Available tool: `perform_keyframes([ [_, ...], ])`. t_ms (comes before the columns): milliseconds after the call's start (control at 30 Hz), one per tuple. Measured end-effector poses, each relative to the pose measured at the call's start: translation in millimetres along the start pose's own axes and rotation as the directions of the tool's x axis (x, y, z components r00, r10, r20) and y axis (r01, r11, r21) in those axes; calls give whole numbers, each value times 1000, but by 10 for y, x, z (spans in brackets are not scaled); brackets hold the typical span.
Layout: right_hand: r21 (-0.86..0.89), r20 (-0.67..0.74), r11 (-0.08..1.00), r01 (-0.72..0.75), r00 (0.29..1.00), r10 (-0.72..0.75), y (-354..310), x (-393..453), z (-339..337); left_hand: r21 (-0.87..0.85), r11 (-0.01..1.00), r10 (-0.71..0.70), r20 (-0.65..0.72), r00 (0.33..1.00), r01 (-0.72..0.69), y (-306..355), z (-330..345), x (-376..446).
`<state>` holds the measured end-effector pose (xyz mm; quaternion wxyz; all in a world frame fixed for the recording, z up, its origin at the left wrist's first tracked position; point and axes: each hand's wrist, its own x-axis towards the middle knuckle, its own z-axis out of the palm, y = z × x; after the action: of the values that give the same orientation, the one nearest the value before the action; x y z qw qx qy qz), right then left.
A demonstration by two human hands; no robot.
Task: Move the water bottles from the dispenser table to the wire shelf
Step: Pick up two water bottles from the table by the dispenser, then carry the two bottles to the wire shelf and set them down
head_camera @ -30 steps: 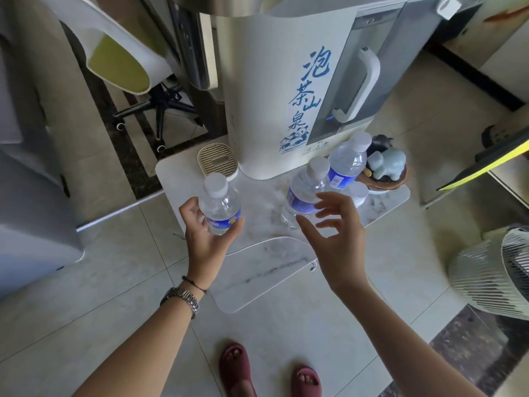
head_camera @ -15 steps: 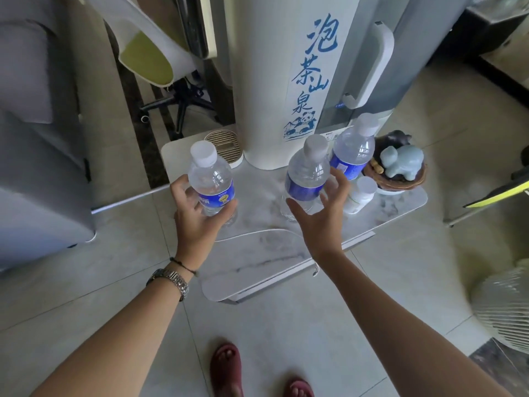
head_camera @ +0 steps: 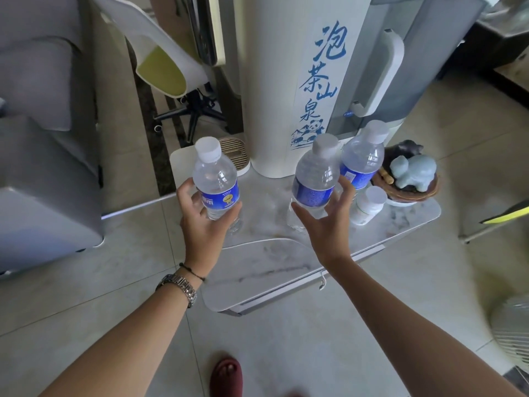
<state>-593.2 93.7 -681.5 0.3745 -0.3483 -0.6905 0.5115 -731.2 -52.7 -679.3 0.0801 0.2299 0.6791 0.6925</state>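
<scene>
Three clear water bottles with blue labels and white caps are at the white marble dispenser table [head_camera: 400,222]. My left hand [head_camera: 204,222] grips the left bottle [head_camera: 216,184] around its lower half, upright. The middle bottle [head_camera: 315,179] stands on the table, and my right hand [head_camera: 329,219] cups around its base with fingers spread, thumb on the left and fingers on the right. The third bottle [head_camera: 362,156] stands behind it, beside the white water dispenser [head_camera: 286,81]. The wire shelf is not in view.
A small white pill bottle [head_camera: 369,204] and a dark bowl with a pale figurine [head_camera: 412,173] sit right of my right hand. A round drip tray [head_camera: 233,153] lies behind the left bottle. An office chair [head_camera: 171,67], a grey cabinet [head_camera: 43,167] and a fan [head_camera: 512,330] surround the table.
My right hand has moved forward and now cups the middle bottle. My left hand keeps its hold on the left bottle. The camera has come closer to the table.
</scene>
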Motion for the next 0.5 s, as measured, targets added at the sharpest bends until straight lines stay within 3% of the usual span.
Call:
perform_keyframes([
  [167, -20, 37, 996, 85, 996, -85, -425, 18, -135, 20, 999, 49, -5, 999, -49, 476, -5, 53],
  [500, 99, 73, 977, 187, 978, -195, -2071, -114, -521, 3, 995, 104, -35, 994, -104, 2161, -192, -152],
])
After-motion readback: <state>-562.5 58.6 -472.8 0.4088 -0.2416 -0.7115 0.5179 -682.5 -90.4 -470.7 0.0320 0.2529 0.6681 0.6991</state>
